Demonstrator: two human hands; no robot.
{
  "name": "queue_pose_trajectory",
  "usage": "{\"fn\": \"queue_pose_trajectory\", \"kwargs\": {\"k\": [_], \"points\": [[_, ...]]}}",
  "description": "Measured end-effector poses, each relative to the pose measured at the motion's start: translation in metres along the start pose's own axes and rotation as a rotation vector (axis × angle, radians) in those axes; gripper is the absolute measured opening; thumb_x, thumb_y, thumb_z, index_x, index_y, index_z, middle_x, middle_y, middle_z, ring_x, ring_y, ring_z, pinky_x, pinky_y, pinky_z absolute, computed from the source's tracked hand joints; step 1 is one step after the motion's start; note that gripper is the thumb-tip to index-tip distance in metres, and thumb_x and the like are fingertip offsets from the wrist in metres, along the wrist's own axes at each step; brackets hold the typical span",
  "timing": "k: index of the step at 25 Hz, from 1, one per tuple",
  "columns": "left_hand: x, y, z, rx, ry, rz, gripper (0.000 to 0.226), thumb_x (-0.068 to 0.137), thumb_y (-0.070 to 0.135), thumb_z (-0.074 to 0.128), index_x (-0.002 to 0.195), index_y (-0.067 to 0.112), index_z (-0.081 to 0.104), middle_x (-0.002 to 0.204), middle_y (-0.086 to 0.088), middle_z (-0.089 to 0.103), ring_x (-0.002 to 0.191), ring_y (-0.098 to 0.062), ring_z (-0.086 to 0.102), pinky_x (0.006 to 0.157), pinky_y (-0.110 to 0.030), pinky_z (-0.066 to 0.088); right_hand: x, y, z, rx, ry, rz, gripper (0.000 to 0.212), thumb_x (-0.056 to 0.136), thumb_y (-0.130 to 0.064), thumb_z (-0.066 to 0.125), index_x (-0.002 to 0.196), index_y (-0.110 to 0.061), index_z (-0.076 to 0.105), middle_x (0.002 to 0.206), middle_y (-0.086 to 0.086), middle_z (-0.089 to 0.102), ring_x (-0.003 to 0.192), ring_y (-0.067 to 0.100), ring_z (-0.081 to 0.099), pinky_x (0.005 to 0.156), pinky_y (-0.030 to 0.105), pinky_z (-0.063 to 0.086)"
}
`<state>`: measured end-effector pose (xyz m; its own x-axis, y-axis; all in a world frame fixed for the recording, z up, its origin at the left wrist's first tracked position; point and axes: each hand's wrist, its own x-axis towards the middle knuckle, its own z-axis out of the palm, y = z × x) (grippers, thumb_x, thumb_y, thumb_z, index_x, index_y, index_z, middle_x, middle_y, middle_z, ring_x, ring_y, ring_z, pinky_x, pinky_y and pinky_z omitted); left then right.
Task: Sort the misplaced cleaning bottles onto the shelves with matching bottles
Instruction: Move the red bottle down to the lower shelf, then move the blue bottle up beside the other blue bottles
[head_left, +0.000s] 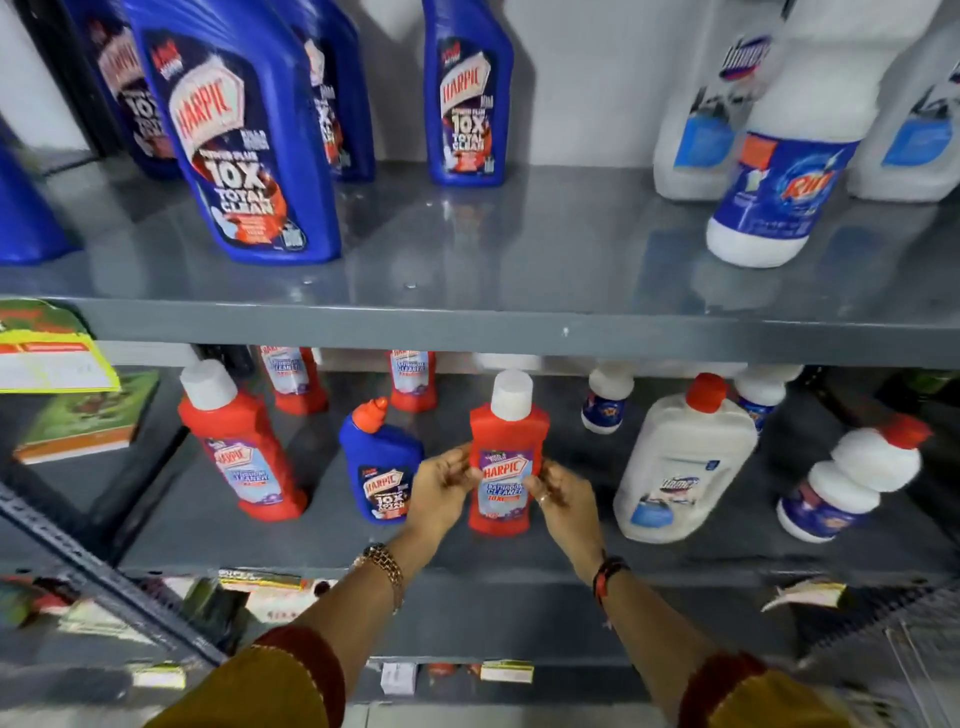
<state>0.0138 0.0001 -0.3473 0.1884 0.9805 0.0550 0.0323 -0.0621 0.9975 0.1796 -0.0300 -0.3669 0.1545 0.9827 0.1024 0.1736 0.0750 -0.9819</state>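
A red Harpic bathroom cleaner bottle (506, 457) with a white cap stands upright on the lower grey shelf (363, 545). My left hand (441, 488) grips its left side and my right hand (563, 499) grips its right side. Just left of it stands a small blue Harpic bottle (382, 467) with an orange cap. Another red Harpic bottle (239, 447) stands further left, and two more red ones (293, 379) are at the back. To the right are a large white Domex bottle (685, 462) and small white Rin bottles (852, 483).
The upper shelf (467, 312) holds several large blue Harpic bottles (244, 140) on the left and white Domex and Rin bottles (779, 171) on the right. Green boxes (88, 415) lie at the far left. Packets sit on a shelf below.
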Motion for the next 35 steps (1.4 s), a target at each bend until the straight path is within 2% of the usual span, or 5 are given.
{"fn": "queue_pose_trajectory", "kwargs": {"k": [5,17,21,25,35], "points": [[0.012,-0.011,-0.001,-0.006,-0.007,-0.006,0.032,0.086,-0.003,0.053,0.118,-0.004,0.056,0.116,-0.025,0.063,0.094,-0.020,0.065,0.088,-0.035,0.054,0.013,0.011,0.006,-0.048,0.006,0.049,0.018,0.089,-0.014,0.058,0.106,-0.018,0.063,0.105,0.001,0.068,0.091,0.004,0.065,0.073,0.009,0.051],[-0.053,-0.077,-0.074,0.284,0.189,-0.128,0.028,0.081,0.004,0.066,0.108,0.002,0.067,0.111,-0.015,0.069,0.078,0.024,0.057,0.080,0.001,0.042,-0.036,0.037,0.028,-0.331,0.126,0.294,0.018,0.083,-0.014,0.066,0.099,-0.007,0.070,0.089,0.005,0.074,0.083,0.018,0.069,0.084,0.042,0.057],[-0.048,-0.079,-0.128,0.259,0.353,-0.162,0.033,0.082,-0.001,0.062,0.115,-0.005,0.060,0.119,-0.023,0.063,0.102,-0.018,0.064,0.076,0.001,0.043,-0.023,0.025,0.068,-0.337,-0.030,0.279,0.019,0.082,-0.009,0.064,0.097,0.002,0.066,0.098,0.019,0.071,0.095,0.030,0.066,0.089,0.045,0.054],[-0.011,-0.060,-0.140,0.097,0.088,-0.145,0.049,0.082,-0.012,0.055,0.129,-0.008,0.041,0.130,-0.019,0.052,0.112,-0.022,0.056,0.096,-0.029,0.047,0.012,0.009,0.115,-0.229,-0.254,0.282,0.060,0.081,-0.001,0.064,0.136,-0.005,0.038,0.140,0.012,0.048,0.129,0.026,0.046,0.107,0.042,0.040],[-0.029,-0.049,-0.127,0.197,-0.045,-0.038,0.035,0.076,-0.010,0.064,0.109,-0.007,0.056,0.092,-0.003,0.070,0.078,0.004,0.066,0.075,-0.015,0.054,-0.015,-0.013,0.117,-0.282,-0.200,0.085,0.049,0.071,0.000,0.073,0.116,-0.009,0.056,0.109,0.011,0.070,0.095,0.015,0.065,0.086,0.030,0.053]]}}
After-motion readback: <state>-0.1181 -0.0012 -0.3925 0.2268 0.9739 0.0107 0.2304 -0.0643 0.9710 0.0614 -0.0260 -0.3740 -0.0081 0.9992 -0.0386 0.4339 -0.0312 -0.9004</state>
